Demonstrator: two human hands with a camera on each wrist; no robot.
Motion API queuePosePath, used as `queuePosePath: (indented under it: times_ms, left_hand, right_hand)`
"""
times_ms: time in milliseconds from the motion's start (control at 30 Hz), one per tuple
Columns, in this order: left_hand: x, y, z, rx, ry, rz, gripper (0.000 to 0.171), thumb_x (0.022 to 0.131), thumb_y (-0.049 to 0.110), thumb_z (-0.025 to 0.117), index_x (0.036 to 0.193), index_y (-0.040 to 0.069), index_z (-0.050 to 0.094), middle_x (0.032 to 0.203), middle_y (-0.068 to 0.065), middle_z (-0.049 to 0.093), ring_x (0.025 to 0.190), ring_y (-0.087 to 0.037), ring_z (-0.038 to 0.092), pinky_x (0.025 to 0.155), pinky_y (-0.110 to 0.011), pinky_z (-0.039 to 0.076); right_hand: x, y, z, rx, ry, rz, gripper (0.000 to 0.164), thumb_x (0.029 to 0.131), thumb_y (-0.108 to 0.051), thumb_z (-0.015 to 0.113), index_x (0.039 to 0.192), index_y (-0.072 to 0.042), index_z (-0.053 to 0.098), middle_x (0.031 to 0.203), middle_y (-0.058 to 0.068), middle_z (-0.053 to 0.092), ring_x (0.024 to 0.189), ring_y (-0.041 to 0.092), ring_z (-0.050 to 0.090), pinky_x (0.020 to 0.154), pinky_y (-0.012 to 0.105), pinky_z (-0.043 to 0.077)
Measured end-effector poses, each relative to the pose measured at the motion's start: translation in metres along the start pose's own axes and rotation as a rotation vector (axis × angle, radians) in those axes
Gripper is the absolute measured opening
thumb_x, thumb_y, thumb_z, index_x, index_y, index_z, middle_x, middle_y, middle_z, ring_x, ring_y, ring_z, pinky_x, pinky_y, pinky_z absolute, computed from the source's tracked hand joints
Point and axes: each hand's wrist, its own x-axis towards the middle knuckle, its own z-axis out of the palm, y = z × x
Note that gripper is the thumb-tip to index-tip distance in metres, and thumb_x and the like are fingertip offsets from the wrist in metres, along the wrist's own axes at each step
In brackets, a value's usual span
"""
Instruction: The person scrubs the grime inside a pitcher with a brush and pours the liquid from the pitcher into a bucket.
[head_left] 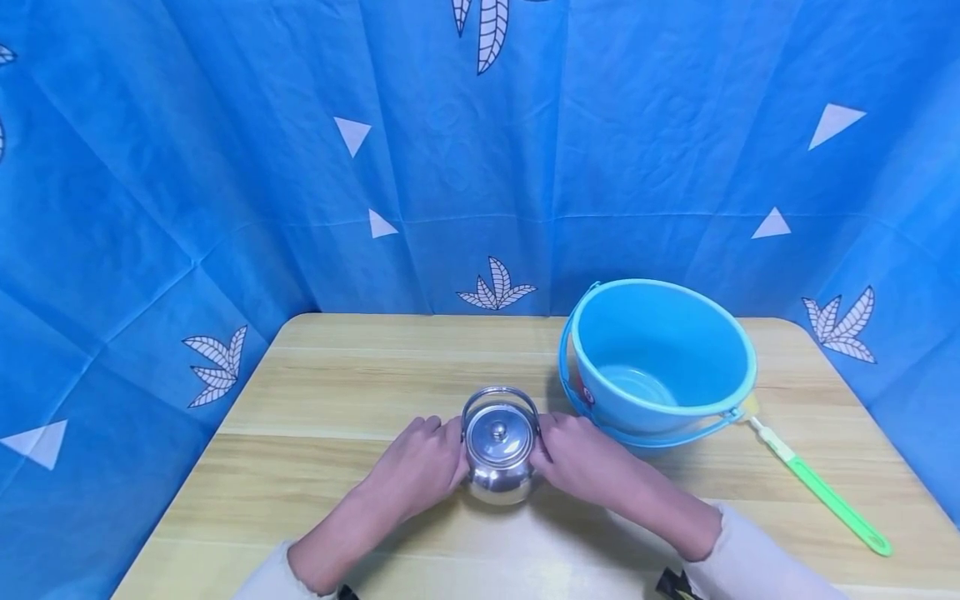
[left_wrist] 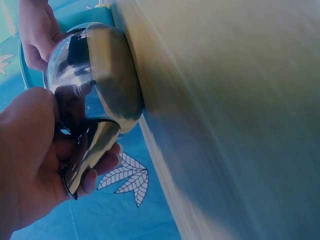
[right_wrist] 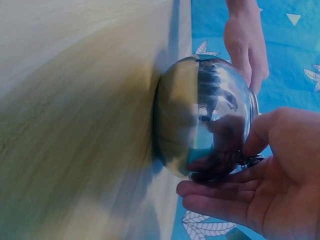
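A shiny metal teapot (head_left: 501, 479) with a knobbed lid (head_left: 498, 431) stands on the wooden table, its hoop handle (head_left: 498, 390) raised. My left hand (head_left: 423, 462) is at its left side. In the left wrist view, the fingers of that hand curl behind the teapot's spout (left_wrist: 92, 155), and the thumb lies against the body. At the right side is my right hand (head_left: 581, 458). Seen from the right wrist, its thumb and fingers pinch the small handle joint (right_wrist: 248, 160), while the lower fingers reach out under the round body (right_wrist: 200, 120).
Right of the teapot, a light blue bucket (head_left: 663, 337) stands tilted in view with its bail lowered. A green-handled tool (head_left: 836, 504) lies at the right, its yellow head partly hidden behind the bucket. Blue patterned cloth (head_left: 465, 167) hangs around the table (head_left: 337, 375).
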Motion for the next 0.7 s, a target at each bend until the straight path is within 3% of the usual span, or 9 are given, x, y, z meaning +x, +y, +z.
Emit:
queuePosePath:
  times_ms: [200, 333, 600, 700]
  left_hand:
    - [-0.001, -0.001, -0.001, 0.016, 0.009, 0.012, 0.024, 0.098, 0.033, 0.061, 0.09, 0.01, 0.062, 0.063, 0.006, 0.047, 0.058, -0.008, 0.04, 0.057, -0.021, 0.04]
    - [0.0, -0.001, -0.001, 0.013, 0.007, 0.014, 0.025, 0.098, 0.033, 0.061, 0.091, 0.009, 0.063, 0.064, 0.006, 0.049, 0.059, -0.009, 0.042, 0.058, -0.022, 0.043]
    - [0.0, -0.002, -0.001, 0.017, 0.016, 0.031, 0.025, 0.098, 0.032, 0.06, 0.092, 0.008, 0.065, 0.065, 0.005, 0.051, 0.059, -0.009, 0.043, 0.058, -0.022, 0.043]
    - [-0.001, -0.003, 0.0, 0.018, 0.02, 0.031, 0.025, 0.098, 0.032, 0.061, 0.091, 0.008, 0.064, 0.065, 0.005, 0.051, 0.059, -0.009, 0.043, 0.058, -0.023, 0.043]
  right_hand:
    - [0.001, -0.002, -0.004, 0.017, -0.029, 0.02, 0.017, 0.097, -0.018, 0.062, 0.087, -0.005, 0.063, 0.071, -0.002, 0.053, 0.061, 0.008, 0.046, 0.054, 0.019, 0.042]
    - [0.0, -0.002, -0.006, 0.016, -0.039, 0.04, 0.016, 0.097, -0.018, 0.063, 0.088, -0.004, 0.064, 0.071, -0.002, 0.052, 0.061, 0.008, 0.046, 0.054, 0.019, 0.042]
    - [-0.005, -0.005, -0.011, -0.111, 0.131, -0.053, 0.011, 0.091, -0.012, 0.072, 0.09, -0.003, 0.066, 0.072, 0.0, 0.058, 0.062, 0.008, 0.052, 0.055, 0.02, 0.048]
    - [-0.005, -0.008, -0.013, -0.144, 0.158, -0.056, 0.013, 0.089, -0.012, 0.075, 0.092, -0.002, 0.067, 0.074, 0.003, 0.061, 0.064, 0.01, 0.056, 0.056, 0.022, 0.051]
